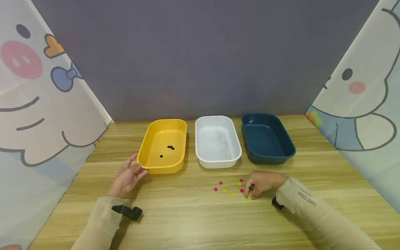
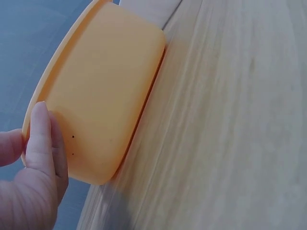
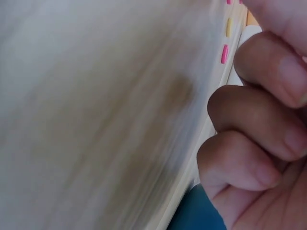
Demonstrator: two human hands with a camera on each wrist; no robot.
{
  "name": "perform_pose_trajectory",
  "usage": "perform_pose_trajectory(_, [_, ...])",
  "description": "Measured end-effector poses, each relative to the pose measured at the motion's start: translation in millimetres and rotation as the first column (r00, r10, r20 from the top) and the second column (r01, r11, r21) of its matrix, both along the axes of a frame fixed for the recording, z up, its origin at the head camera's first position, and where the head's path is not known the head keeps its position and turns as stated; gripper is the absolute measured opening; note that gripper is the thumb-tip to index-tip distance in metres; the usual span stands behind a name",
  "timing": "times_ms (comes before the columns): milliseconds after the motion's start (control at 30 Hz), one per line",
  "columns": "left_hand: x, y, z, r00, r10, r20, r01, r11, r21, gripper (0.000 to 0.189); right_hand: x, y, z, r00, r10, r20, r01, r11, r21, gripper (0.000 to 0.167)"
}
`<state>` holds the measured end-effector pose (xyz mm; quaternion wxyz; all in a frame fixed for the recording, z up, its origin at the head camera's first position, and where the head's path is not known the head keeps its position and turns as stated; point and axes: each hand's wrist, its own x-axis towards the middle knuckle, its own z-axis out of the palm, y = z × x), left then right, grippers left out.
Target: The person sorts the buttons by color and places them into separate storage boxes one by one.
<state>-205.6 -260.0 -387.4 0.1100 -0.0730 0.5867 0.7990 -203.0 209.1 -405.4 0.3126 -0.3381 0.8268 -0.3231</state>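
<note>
The left hand (image 1: 128, 174) grasps the rim of the yellow rectangular tray (image 1: 165, 170) at its near left corner, small round black pieces (image 1: 161, 156) lying inside it. To the right, the right hand (image 1: 261, 182) has curled fingers, its thumb and forefinger tips around a small round yellow piece (image 1: 249, 198) on the wood-grain table (image 1: 193, 222), though whether they pinch it I cannot tell. Small pink discs (image 1: 221, 183) and more yellow ones (image 1: 232, 194) lie left of that hand, nearer than the white rectangular tray (image 1: 218, 164) and dark blue rectangular tray (image 1: 269, 159).
</note>
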Motion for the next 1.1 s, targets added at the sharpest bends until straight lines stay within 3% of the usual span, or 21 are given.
perform_pose_trajectory(667, [-0.5, -0.1, -1.3, 0.999, 0.002, 0.042, -0.002, 1.000, -0.001, 0.065, -0.8, -2.5, 2.1, 1.000, 0.003, -0.002, -0.003, 0.999, 0.035, 0.015])
perform_pose_trajectory(867, [-1.0, 0.9, -2.0, 0.999, 0.004, 0.041, -0.004, 1.000, 0.015, 0.065, 1.7, -0.6, 1.9, 0.999, 0.002, -0.041, 0.000, 0.999, 0.039, 0.016])
perform_pose_trajectory(1100, [-1.2, -0.5, 2.9, 1.000, 0.007, 0.030, -0.007, 1.000, -0.005, 0.065, 1.7, -5.2, 1.9, 0.998, 0.003, -0.056, -0.001, 0.999, 0.035, 0.017])
